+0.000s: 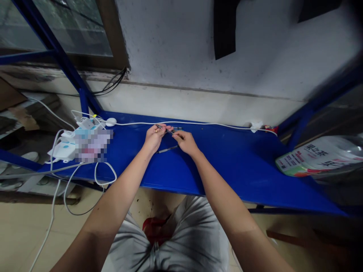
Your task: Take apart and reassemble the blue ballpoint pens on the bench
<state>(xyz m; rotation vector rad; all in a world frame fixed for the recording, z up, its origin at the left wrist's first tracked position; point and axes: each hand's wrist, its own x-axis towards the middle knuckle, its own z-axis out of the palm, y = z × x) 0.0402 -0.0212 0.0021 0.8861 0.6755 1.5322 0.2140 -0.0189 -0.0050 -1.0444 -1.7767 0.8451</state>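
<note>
Over the blue shelf [227, 158], my left hand [155, 136] and my right hand [185, 141] are close together. A thin, dark, pen-like rod [169, 131] runs between them. My left fingers are closed around one end, and a ring shows on one of them. The fingertips of my right hand pinch the other end. Just below, a second slim rod with a silvery grip [163, 151] lies on the shelf. Behind the fingers is another short, thin metallic piece [178, 128], partly hidden. The exact kind of these rods is too small to make out.
White power strips and adapters [66, 145] with looping cables crowd the shelf's left end. A white cable [198, 123] runs along the back edge by the wall. A large labelled bottle [317, 155] lies at the right. Blue frame posts [302, 121] stand at both ends.
</note>
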